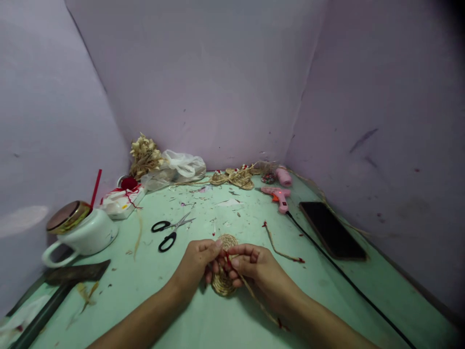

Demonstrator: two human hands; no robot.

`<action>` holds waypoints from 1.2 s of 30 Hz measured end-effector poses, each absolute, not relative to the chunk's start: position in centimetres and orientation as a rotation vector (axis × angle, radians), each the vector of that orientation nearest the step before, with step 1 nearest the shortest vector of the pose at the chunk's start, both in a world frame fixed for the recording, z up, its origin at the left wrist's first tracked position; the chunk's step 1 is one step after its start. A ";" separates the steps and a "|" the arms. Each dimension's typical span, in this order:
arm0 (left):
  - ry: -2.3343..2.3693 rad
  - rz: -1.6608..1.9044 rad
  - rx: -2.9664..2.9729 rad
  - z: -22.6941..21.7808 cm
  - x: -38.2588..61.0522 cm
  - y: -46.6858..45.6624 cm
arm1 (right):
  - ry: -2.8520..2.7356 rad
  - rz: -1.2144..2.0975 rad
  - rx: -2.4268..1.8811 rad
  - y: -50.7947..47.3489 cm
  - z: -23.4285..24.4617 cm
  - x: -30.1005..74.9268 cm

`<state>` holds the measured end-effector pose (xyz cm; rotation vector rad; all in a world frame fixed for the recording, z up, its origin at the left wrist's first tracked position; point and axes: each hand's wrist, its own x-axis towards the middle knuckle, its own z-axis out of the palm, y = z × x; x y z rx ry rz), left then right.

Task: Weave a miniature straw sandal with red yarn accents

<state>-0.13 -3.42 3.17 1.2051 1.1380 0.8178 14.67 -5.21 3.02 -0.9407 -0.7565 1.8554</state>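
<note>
Jute coil (pixel 221 285) sits low in the middle of the frame, held just off the green counter (pixel 203 320) between both hands. The left hand (pixel 196 265) has its fingers curled in tight, pinching the coil's left edge. The right hand (pixel 254 265) is closed too, pinching a jute cord (pixel 258 301) against the coil where there's a bit of red showing; I can't tell if that red is thread or glue. The cord's loose end trails off toward the lower right and ends in a red tip.

Just above and left of the hands lie black-handled scissors (pixel 170 232), blades slightly apart. A short cord scrap (pixel 279 249) with red ends lies just right of the hands.

Further up right there's a pink glue gun (pixel 278 196) with its black cable (pixel 345 276) running down to the lower right corner, and a dark phone (pixel 332 230) lying flat beside it. At the left edge stands a white mug (pixel 87 237) with a gold lid. A few finished woven pieces (pixel 236 178) and a plastic bag (pixel 183 166) sit at the back wall, and small scraps are scattered all over the counter.
</note>
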 end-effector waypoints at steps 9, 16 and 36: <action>1.074 0.821 1.040 3.0 0.4 -3.6 | -0.791 1.844 -0.934 -5.1 2.8 14.8; 1.103 0.893 1.009 2.8 0.5 -3.8 | -0.909 1.881 -0.960 -5.3 3.1 14.9; 0.908 1.183 3.038 2.7 -2.0 -3.4 | -1.067 1.925 -0.997 -5.0 2.9 15.8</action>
